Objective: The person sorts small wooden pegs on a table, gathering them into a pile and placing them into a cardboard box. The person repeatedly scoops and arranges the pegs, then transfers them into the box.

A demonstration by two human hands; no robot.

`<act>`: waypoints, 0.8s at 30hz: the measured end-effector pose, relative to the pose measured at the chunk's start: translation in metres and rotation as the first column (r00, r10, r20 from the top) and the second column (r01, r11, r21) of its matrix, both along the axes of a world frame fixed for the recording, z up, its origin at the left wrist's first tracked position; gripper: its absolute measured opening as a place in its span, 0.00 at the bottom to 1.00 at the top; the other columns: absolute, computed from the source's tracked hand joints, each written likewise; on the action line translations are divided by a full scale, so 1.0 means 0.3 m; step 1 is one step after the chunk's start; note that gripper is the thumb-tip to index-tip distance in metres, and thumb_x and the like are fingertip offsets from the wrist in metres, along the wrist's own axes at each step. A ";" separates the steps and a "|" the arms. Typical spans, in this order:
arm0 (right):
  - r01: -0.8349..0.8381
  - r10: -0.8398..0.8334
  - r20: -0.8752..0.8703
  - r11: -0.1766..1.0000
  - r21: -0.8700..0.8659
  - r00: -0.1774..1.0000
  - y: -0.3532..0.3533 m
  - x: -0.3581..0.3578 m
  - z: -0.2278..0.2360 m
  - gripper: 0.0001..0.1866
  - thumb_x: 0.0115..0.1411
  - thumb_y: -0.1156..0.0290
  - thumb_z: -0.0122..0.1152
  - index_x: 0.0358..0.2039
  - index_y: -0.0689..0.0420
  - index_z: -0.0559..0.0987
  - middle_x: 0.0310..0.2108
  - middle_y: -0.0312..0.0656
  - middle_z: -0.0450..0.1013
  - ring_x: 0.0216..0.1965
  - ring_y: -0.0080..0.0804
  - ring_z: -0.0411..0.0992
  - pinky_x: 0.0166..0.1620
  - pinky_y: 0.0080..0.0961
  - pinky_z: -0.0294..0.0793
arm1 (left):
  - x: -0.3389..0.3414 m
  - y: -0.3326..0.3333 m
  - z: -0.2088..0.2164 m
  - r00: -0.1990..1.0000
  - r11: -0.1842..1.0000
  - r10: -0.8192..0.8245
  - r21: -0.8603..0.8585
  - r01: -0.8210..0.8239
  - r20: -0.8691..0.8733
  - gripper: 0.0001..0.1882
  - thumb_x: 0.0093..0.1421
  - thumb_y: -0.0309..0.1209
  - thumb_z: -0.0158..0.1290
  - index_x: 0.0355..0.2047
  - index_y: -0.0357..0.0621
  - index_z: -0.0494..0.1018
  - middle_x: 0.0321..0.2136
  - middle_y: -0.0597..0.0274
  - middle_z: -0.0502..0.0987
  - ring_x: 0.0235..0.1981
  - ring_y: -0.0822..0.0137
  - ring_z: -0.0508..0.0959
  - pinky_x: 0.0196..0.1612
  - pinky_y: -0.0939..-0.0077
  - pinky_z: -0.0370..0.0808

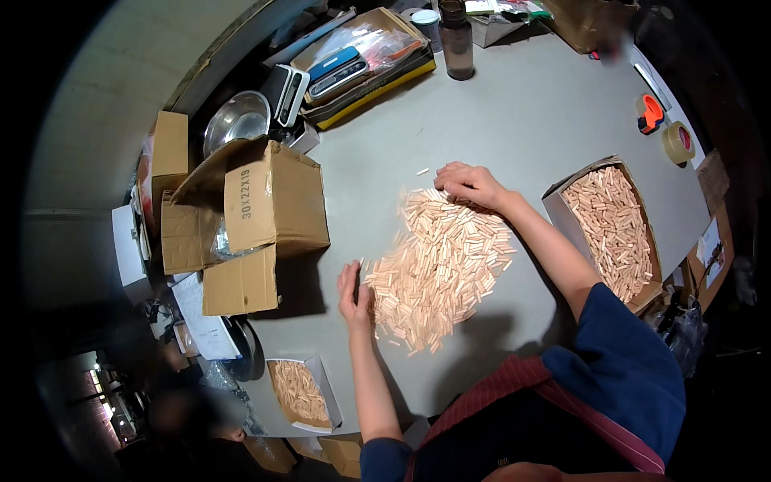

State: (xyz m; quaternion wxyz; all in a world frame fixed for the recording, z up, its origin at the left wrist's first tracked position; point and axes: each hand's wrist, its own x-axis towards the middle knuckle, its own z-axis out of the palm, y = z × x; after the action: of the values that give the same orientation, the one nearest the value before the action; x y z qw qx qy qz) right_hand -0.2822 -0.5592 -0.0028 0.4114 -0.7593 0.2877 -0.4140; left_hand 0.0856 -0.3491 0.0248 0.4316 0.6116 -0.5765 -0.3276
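A broad pile of short wooden dowels lies spread on the grey table. At the pile's left edge is my left hand, fingers stretched and thumb apart, with nothing seen in it. My right hand rests over the far edge of the pile, its fingers slightly bent and touching the dowels; it grips none that I can see. One loose dowel lies just beyond the pile, left of my right hand. Some dowels at the pile's left side look blurred.
An open box of dowels stands at the right, a smaller dowel tray at the near left. A cardboard carton with open flaps is left of the pile. A dark bottle stands at the back; a tape roll lies at the right edge.
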 end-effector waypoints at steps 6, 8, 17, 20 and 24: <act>-0.080 0.082 -0.082 0.996 0.026 0.993 0.134 0.058 0.047 0.15 0.67 0.62 0.63 0.43 0.61 0.84 0.43 0.45 0.81 0.50 0.46 0.76 0.58 0.40 0.73 | -0.060 0.013 -0.002 0.986 0.993 -0.118 0.011 0.118 0.115 0.29 0.65 0.39 0.55 0.64 0.36 0.74 0.66 0.45 0.74 0.75 0.41 0.59 0.77 0.48 0.44; -0.048 0.048 -0.008 0.999 -0.022 0.999 0.178 0.091 0.049 0.12 0.65 0.61 0.63 0.38 0.58 0.83 0.39 0.39 0.80 0.43 0.41 0.75 0.47 0.34 0.76 | -0.082 0.035 0.003 0.990 0.993 -0.111 0.037 0.109 0.086 0.29 0.65 0.39 0.56 0.64 0.36 0.74 0.66 0.45 0.74 0.75 0.42 0.59 0.78 0.48 0.43; -0.135 0.123 0.080 0.978 0.160 0.989 0.269 0.113 0.035 0.12 0.65 0.67 0.65 0.45 0.57 0.85 0.43 0.41 0.82 0.46 0.37 0.79 0.55 0.36 0.77 | -0.083 0.095 -0.030 0.966 0.988 -0.085 0.105 0.114 -0.243 0.31 0.72 0.44 0.52 0.65 0.31 0.72 0.66 0.43 0.72 0.75 0.46 0.60 0.78 0.50 0.45; 0.012 -0.065 0.175 0.957 0.289 0.982 0.194 0.097 0.018 0.16 0.69 0.64 0.63 0.51 0.60 0.84 0.54 0.47 0.81 0.58 0.38 0.78 0.70 0.35 0.66 | -0.033 0.025 -0.036 0.955 0.994 -0.020 0.099 0.052 -0.296 0.32 0.72 0.44 0.52 0.67 0.32 0.69 0.67 0.42 0.70 0.74 0.46 0.60 0.77 0.52 0.47; 0.175 -0.181 0.022 0.971 0.165 0.983 0.010 0.149 0.016 0.24 0.71 0.56 0.59 0.58 0.62 0.79 0.63 0.51 0.74 0.66 0.45 0.70 0.72 0.42 0.61 | -0.017 -0.199 -0.003 0.995 0.996 -0.078 0.042 0.081 -0.054 0.34 0.71 0.43 0.52 0.69 0.32 0.66 0.69 0.42 0.67 0.74 0.46 0.61 0.76 0.55 0.50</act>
State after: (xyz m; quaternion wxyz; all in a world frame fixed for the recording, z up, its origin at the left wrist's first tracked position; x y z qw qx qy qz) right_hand -0.2373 -0.5561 0.0020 0.4382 -0.6867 0.3799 -0.4383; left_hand 0.0805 -0.4087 0.0238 0.4195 0.5888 -0.5816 -0.3729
